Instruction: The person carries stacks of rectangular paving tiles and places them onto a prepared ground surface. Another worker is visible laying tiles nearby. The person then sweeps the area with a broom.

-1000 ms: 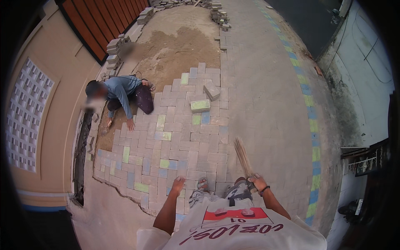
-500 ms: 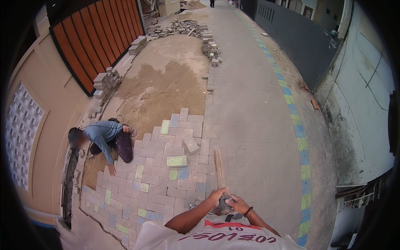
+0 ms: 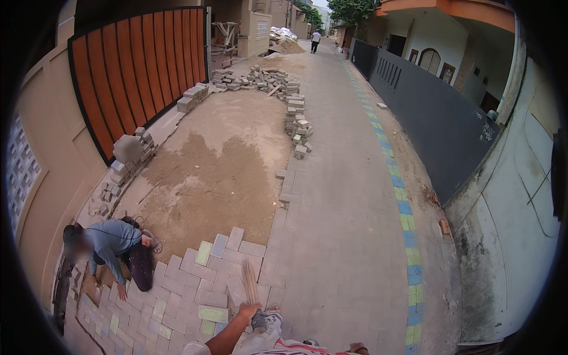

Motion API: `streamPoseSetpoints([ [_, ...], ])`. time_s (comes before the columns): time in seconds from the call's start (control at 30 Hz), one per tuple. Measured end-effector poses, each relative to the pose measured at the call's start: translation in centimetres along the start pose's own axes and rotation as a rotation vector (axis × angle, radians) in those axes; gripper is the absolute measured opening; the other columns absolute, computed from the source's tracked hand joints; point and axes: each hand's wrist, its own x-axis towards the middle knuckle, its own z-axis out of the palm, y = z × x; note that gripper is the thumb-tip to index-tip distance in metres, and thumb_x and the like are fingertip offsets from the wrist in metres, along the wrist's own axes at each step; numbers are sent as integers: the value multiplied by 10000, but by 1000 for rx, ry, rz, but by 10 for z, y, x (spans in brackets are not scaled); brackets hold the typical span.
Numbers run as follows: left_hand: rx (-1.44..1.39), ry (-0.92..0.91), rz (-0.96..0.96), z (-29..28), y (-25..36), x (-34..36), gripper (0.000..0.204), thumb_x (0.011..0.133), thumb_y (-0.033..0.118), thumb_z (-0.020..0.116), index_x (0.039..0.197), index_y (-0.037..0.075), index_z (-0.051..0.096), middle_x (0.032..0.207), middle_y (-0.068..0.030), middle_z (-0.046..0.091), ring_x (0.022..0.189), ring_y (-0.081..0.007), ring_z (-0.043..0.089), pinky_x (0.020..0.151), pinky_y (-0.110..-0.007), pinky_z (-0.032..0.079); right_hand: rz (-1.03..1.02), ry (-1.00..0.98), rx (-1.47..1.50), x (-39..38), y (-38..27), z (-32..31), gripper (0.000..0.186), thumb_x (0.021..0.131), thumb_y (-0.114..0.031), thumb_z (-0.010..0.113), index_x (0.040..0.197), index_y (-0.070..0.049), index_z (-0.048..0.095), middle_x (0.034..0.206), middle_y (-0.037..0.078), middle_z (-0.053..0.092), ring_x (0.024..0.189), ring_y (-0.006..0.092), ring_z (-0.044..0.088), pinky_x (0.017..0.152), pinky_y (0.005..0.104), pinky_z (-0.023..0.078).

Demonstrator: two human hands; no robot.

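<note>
My left hand (image 3: 251, 310) is closed around a stick broom (image 3: 249, 283), a bundle of thin straw-coloured sticks with a dark grey bound end below my fist. The sticks point up and forward, over the right part of the laid paving bricks (image 3: 186, 278). Close to the left of my hand is a loose paving brick with a green-marked top (image 3: 213, 313). At the lower edge, a small part of my right hand (image 3: 358, 347) shows beside its dark bracelet, apart from the broom; its fingers cannot be made out.
A co-worker (image 3: 115, 248) in a blue top kneels at the left, one hand on the bricks. Bare sand (image 3: 207, 171) lies ahead, bordered by piles of pavers (image 3: 297, 127). A slatted gate (image 3: 136, 71) stands left, a grey wall (image 3: 426, 106) right. Far off, a person (image 3: 315, 41) walks.
The view has tilted up, showing more of the lane. My right hand has come off the broom and moved down and right. My left hand still holds it.
</note>
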Motion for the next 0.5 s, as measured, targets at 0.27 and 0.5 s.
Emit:
streamPoseSetpoints([
  [0.27,-125,57,-290,115,191,129,231,701,85,683,845,-51,564,707,-114,571,554,-263,589,494,-416,498,-96,-52,131,19,-189,0,243,795,2,506,1029,-42,552,760,114,605,607,220,611,494,365,526],
  [0.5,-304,5,-216,216,261,276,199,719,98,671,831,-26,564,670,-96,562,530,-246,582,473,-390,489,-67,-94,63,124,-375,-31,214,766,-6,519,973,-41,561,740,119,604,585,228,617,471,378,526],
])
